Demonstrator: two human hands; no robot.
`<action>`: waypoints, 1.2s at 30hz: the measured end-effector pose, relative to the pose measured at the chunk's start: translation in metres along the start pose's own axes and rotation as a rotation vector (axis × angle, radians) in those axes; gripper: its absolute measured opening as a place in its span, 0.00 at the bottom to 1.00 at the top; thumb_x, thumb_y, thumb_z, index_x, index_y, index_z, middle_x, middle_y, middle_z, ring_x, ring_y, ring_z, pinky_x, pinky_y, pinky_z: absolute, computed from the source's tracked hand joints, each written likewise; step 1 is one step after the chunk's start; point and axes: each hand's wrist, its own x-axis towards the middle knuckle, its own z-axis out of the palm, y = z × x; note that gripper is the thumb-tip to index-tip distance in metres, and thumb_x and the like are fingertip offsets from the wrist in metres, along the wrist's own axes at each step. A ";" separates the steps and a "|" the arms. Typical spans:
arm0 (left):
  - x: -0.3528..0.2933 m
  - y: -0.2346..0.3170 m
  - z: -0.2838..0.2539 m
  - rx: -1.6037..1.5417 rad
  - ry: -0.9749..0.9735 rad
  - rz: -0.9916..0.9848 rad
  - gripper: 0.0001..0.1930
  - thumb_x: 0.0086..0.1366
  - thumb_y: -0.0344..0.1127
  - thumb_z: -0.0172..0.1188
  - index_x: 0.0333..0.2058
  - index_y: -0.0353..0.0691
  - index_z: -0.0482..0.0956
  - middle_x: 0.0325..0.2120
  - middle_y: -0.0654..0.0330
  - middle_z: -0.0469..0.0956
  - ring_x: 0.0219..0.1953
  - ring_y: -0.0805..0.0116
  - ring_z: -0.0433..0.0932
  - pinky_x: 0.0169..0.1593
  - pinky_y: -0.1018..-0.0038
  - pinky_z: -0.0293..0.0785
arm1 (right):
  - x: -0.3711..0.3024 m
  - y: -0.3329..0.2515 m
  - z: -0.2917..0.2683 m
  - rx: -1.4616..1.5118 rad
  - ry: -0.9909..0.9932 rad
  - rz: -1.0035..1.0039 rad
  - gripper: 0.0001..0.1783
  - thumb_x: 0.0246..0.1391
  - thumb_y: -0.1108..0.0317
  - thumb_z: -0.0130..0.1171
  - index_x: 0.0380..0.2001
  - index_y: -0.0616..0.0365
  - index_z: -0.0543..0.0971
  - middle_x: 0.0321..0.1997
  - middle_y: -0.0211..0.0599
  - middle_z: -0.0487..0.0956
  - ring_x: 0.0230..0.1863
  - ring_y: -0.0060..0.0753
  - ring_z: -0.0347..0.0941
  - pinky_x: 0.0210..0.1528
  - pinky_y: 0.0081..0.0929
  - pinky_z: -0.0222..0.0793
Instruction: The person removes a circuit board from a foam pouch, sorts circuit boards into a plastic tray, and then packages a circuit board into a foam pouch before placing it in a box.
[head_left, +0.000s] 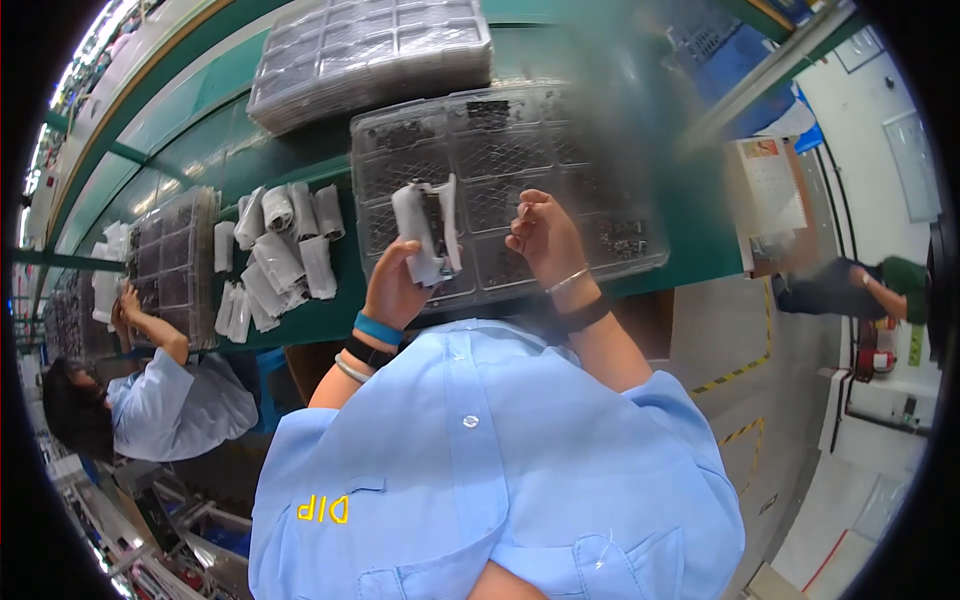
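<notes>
My left hand (pixel 393 287) grips an opened white wrapped packet (pixel 412 230) by its lower end, thumb across it. Dark parts show in the gap between the packet's two white sides. To the right, my right hand (pixel 548 240) is raised with its fingers curled in toward the palm. Whatever those fingers hold, if anything, is too small to make out. Under both hands lies a clear plastic compartment tray (pixel 480 205), with small dark parts in several of its cells.
White wrapped bundles (pixel 278 262) lie in a heap left of the tray. Stacked clear trays (pixel 370 60) stand behind it on the green bench (pixel 700 240). Further left a co-worker (pixel 170 400) handles white packets by another filled tray (pixel 172 255). Another person (pixel 860 290) is at the right.
</notes>
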 end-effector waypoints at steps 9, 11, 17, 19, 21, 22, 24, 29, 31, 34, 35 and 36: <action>0.020 -0.013 0.004 0.088 -0.054 0.066 0.24 0.60 0.37 0.58 0.54 0.38 0.65 0.45 0.56 0.74 0.46 0.64 0.75 0.50 0.67 0.72 | -0.005 0.010 0.013 -0.214 0.133 -0.030 0.12 0.56 0.70 0.44 0.41 0.58 0.74 0.32 0.33 0.76 0.34 0.31 0.76 0.40 0.34 0.76; 0.018 -0.014 0.014 0.098 -0.042 0.065 0.24 0.60 0.36 0.58 0.54 0.39 0.65 0.44 0.57 0.74 0.46 0.66 0.75 0.49 0.68 0.72 | -0.006 0.016 0.019 -0.222 0.092 -0.032 0.13 0.57 0.68 0.46 0.43 0.59 0.74 0.33 0.34 0.76 0.37 0.29 0.76 0.42 0.31 0.75; 0.012 -0.019 0.009 0.269 0.111 0.162 0.24 0.60 0.36 0.61 0.54 0.40 0.64 0.43 0.62 0.73 0.44 0.71 0.75 0.46 0.74 0.73 | -0.024 0.039 0.055 -0.419 0.032 -0.089 0.19 0.59 0.62 0.51 0.50 0.63 0.71 0.38 0.36 0.76 0.45 0.30 0.74 0.49 0.27 0.71; 0.010 -0.023 0.006 0.284 0.081 0.185 0.24 0.60 0.35 0.62 0.53 0.40 0.65 0.43 0.62 0.74 0.44 0.71 0.75 0.46 0.75 0.73 | -0.031 0.058 0.062 -0.961 0.060 -0.423 0.19 0.59 0.58 0.54 0.45 0.62 0.73 0.38 0.35 0.76 0.41 0.30 0.75 0.44 0.26 0.71; 0.005 -0.024 0.005 0.319 0.096 0.265 0.23 0.60 0.35 0.62 0.53 0.40 0.66 0.43 0.63 0.74 0.43 0.72 0.75 0.45 0.77 0.73 | -0.033 0.069 0.059 -1.038 0.117 -0.467 0.18 0.60 0.59 0.54 0.45 0.62 0.74 0.37 0.34 0.76 0.40 0.28 0.74 0.43 0.26 0.71; 0.006 -0.024 0.004 0.314 0.088 0.252 0.23 0.60 0.35 0.62 0.53 0.40 0.66 0.43 0.63 0.74 0.43 0.72 0.75 0.45 0.77 0.73 | -0.034 0.073 0.057 -1.108 0.153 -0.502 0.16 0.60 0.60 0.53 0.44 0.61 0.74 0.36 0.32 0.76 0.39 0.26 0.73 0.41 0.25 0.71; 0.011 -0.022 0.004 0.310 0.011 0.130 0.23 0.60 0.35 0.62 0.52 0.40 0.67 0.43 0.62 0.74 0.45 0.71 0.75 0.47 0.75 0.73 | -0.032 0.074 0.047 -1.180 0.195 -0.525 0.15 0.61 0.61 0.53 0.44 0.61 0.75 0.35 0.30 0.76 0.38 0.25 0.73 0.40 0.24 0.71; 0.002 -0.020 -0.003 0.104 -0.018 -0.019 0.23 0.60 0.37 0.62 0.52 0.40 0.68 0.45 0.60 0.74 0.47 0.68 0.74 0.51 0.68 0.72 | -0.040 0.044 0.038 -0.691 0.225 -0.172 0.11 0.60 0.67 0.54 0.43 0.58 0.76 0.36 0.25 0.77 0.36 0.17 0.72 0.41 0.17 0.69; 0.004 -0.021 -0.005 -0.098 -0.111 -0.053 0.24 0.61 0.41 0.61 0.53 0.40 0.67 0.47 0.59 0.74 0.49 0.66 0.74 0.53 0.64 0.71 | -0.041 0.035 0.049 -0.771 0.223 -0.190 0.10 0.60 0.67 0.54 0.43 0.58 0.77 0.36 0.25 0.77 0.36 0.16 0.71 0.40 0.16 0.69; 0.006 -0.014 -0.023 -0.194 -0.064 -0.106 0.24 0.62 0.43 0.60 0.53 0.41 0.68 0.47 0.60 0.75 0.49 0.66 0.74 0.53 0.63 0.71 | -0.040 0.023 0.071 -0.781 0.143 -0.207 0.08 0.61 0.68 0.53 0.40 0.60 0.77 0.33 0.22 0.76 0.33 0.11 0.68 0.37 0.13 0.66; 0.007 -0.014 -0.027 -0.244 -0.061 -0.143 0.23 0.62 0.44 0.60 0.53 0.41 0.68 0.47 0.61 0.75 0.49 0.66 0.74 0.53 0.63 0.71 | -0.039 0.018 0.077 -0.783 0.115 -0.219 0.10 0.60 0.67 0.53 0.40 0.60 0.77 0.33 0.23 0.76 0.34 0.12 0.69 0.37 0.14 0.66; 0.008 -0.015 -0.032 -0.247 -0.051 -0.120 0.23 0.62 0.44 0.60 0.53 0.41 0.68 0.47 0.61 0.75 0.49 0.66 0.74 0.53 0.63 0.71 | -0.037 0.014 0.082 -0.786 0.087 -0.232 0.11 0.60 0.66 0.53 0.41 0.60 0.78 0.34 0.24 0.77 0.34 0.13 0.69 0.38 0.15 0.67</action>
